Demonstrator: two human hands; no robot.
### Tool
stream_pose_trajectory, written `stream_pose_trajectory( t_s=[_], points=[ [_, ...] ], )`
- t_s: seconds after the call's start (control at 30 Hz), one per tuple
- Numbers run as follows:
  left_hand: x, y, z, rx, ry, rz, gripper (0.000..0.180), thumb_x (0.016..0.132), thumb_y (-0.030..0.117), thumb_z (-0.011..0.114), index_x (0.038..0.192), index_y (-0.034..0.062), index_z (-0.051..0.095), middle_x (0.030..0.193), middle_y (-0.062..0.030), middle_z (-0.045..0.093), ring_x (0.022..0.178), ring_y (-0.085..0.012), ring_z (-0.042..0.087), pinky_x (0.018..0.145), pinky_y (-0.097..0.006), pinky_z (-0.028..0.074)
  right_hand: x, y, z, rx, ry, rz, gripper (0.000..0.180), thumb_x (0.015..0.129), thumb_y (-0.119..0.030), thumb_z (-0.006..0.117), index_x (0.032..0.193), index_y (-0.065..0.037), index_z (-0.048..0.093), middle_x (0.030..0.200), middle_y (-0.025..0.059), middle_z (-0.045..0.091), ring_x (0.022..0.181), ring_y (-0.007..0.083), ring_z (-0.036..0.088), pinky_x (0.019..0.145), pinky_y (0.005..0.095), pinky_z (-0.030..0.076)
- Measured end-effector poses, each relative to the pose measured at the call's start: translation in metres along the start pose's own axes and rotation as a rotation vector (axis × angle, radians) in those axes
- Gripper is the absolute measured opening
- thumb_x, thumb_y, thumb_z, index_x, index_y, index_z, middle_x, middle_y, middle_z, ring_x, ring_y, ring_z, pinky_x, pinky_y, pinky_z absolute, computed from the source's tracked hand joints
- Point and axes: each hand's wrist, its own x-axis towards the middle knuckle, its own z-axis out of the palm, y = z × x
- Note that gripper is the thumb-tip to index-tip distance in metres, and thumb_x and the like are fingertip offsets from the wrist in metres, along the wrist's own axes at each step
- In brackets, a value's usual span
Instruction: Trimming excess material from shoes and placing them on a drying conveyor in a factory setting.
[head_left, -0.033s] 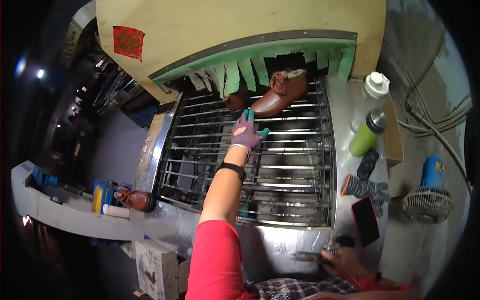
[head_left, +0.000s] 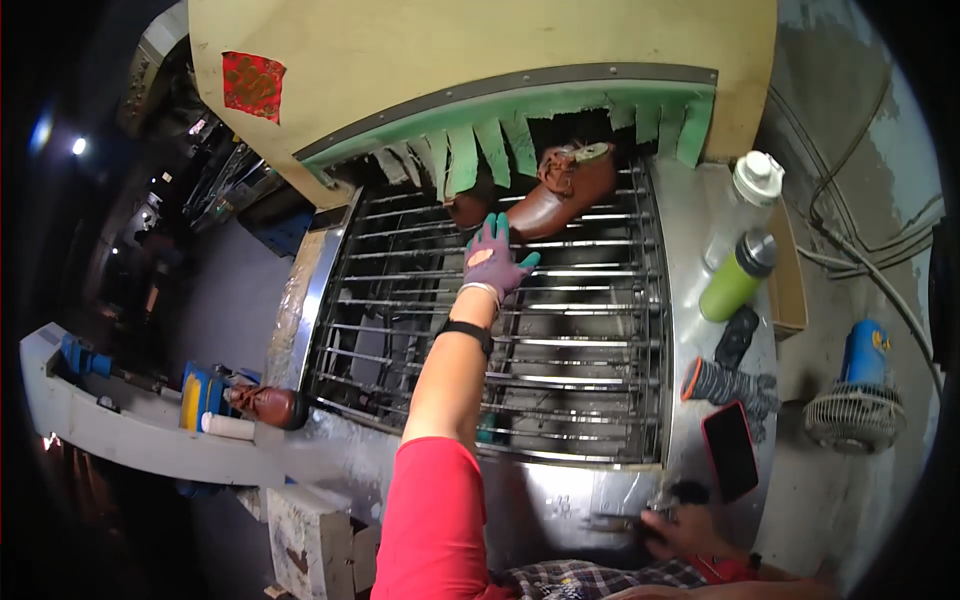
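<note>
- Brown leather shoe (head_left: 565, 190) lies on the roller conveyor (head_left: 600, 340), half under green curtain strips (head_left: 470, 150).
- Gloved left hand (head_left: 493, 262) reaches toward it, fingers spread, empty.
- Right hand (head_left: 680, 530) rests at the metal edge; grip unclear.
- Next likely needs closing fingers around the shoe.

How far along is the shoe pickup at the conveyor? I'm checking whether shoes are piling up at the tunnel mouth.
Done: one brown shoe already sits on the side ledge at left. In hand: the gloved left hand reaches, open, toward two brown shoes just out from under the green flaps, not yet gripping either. The right hand rests at the machine's front edge. Left: both shoes remain on the rollers.
</note>
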Motion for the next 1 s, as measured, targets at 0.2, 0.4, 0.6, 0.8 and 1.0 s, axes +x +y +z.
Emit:
stream_pose_trajectory(
  t_s=[0.2,0.4,0.6,0.8,1.0],
  points=[
    [0.067,0.033,0.02,0.127,-0.124,-0.075,0.12,0.062,0.062,0.079,0.152,0.0056,0.024,0.147,-0.0218,0.036,0.127,-0.0418,0.046,0.105,-0.048,0.041,-0.021,0.042,0.021,0.439,-0.252,-0.079,0.072,0.086,-0.047,0.065,0.147,-0.028,0.031,0.07,0.0214,0.06,0.051,0.0402,0.057,0.045,0.0447,0.045],
    [0.037,0.051,0.024,0.193,-0.086,-0.042,0.101,0.067,0.062,0.076,0.142,0.0052,0.038,0.12,-0.0169,0.055,0.109,-0.0337,0.057,0.089,-0.045,0.05,-0.02,0.018,0.016,-0.047,-0.123,0.062,0.073,0.072,-0.054,0.073,0.137,-0.037,0.046,0.093,0.0185,0.065,0.079,0.0397,0.063,0.065,0.0494,0.048],
    [-0.067,0.05,-0.002,0.149,-0.127,-0.035,0.095,0.068,0.065,0.073,0.134,0.0029,0.046,0.108,-0.0186,0.06,0.1,-0.0349,0.06,0.085,-0.044,0.051,-0.006,0.011,0.013,-0.052,0.139,0.026,0.08,0.063,-0.046,0.078,0.136,-0.034,0.048,0.095,0.0174,0.064,0.073,0.0372,0.062,0.06,0.0494,0.048],
    [-0.179,0.043,-0.046,0.146,-0.374,-0.024,0.097,0.07,0.046,0.079,0.143,0.0017,0.033,0.113,-0.0169,0.056,0.103,-0.0333,0.059,0.086,-0.044,0.049,0.007,0.016,0.015,-0.003,0.311,-0.09,0.076,0.062,-0.035,0.076,0.133,-0.023,0.052,0.091,0.0185,0.061,0.066,0.0369,0.059,0.054,0.0471,0.046],
    [-0.183,0.061,-0.019,0.053,-0.175,-0.096,0.119,0.065,0.06,0.076,0.151,0.002,0.019,0.142,-0.0233,0.041,0.117,-0.0375,0.054,0.099,-0.047,0.044,0.014,0.0,0.001,-0.092,0.344,-0.058,0.07,0.061,-0.026,0.074,0.127,-0.014,0.054,0.094,0.0198,0.058,0.076,0.0396,0.056,0.064,0.0489,0.044]
  ],
)
